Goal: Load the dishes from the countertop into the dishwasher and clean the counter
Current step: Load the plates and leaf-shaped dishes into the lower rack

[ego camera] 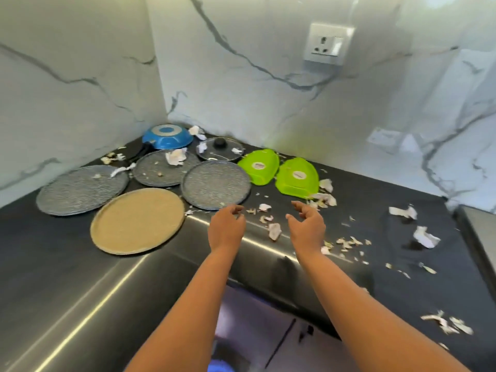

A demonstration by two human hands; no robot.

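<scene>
On the dark countertop point(53, 264) lie three grey speckled plates point(80, 189) point(163, 167) point(216, 183) and a tan plate point(138, 220). An upturned blue pan point(167, 136) sits in the back corner, a glass lid point(221, 149) beside it. Two green plastic bowls point(260, 166) point(298, 177) lie upside down. My left hand point(226, 228) hovers at the near edge of the right-hand grey plate, fingers loosely curled, holding nothing. My right hand point(307, 224) hovers in front of the green bowls, fingers relaxed, holding nothing.
Torn paper scraps and peelings point(273, 230) are scattered over the counter, mostly to the right point(425, 237) and on some plates. Marble walls close in the corner at left and back. A wall socket point(328, 44) sits above. The counter's front edge runs below my forearms.
</scene>
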